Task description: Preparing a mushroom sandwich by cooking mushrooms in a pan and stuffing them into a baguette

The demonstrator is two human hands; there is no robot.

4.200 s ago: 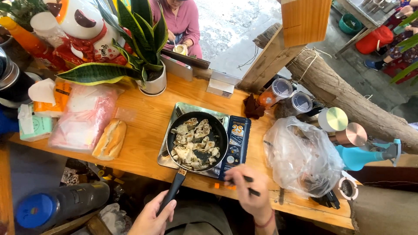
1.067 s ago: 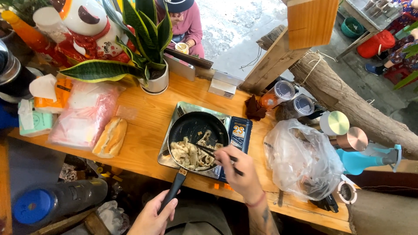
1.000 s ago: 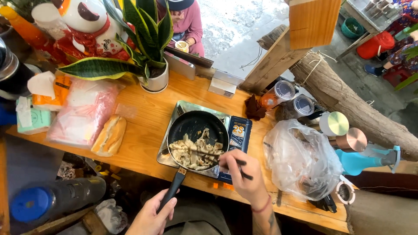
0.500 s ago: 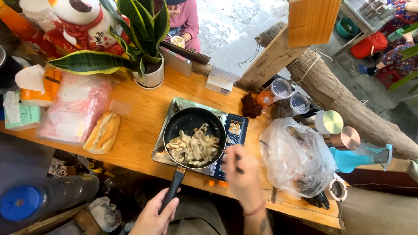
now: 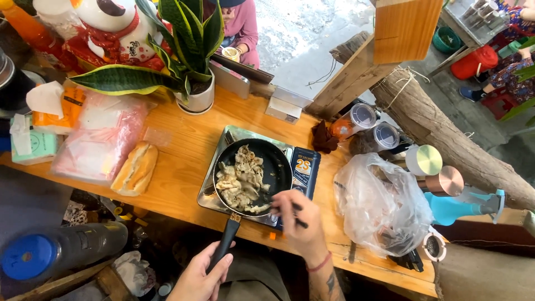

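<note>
Pan [image 5: 267,167] of pale food stirred on a portable stove [image 5: 304,170].

The pan's black handle [image 5: 225,245] is gripped by the left hand [image 5: 200,278] just below the pan. The right hand [image 5: 298,223] is closed around dark chopsticks [image 5: 295,214] at the pan's near rim, tips in the food. Left of the pan a bread roll [image 5: 135,168] lies on the wooden tabletop [image 5: 178,139]; right of it sits a clear plastic bag [image 5: 384,206]. Beyond the pan stands a potted plant [image 5: 195,67], with pavement behind.

Bright, even daylight, coming from the open street side at top; pale pavement there nearly blown out. Soft shadows only. Mild glare on the crumpled clear plastic bag [image 5: 384,206]. Wide-angle lens bends the orange wooden desk [image 5: 184,145] twd the edges. Mostly sharp; corners slightly soft.
</note>
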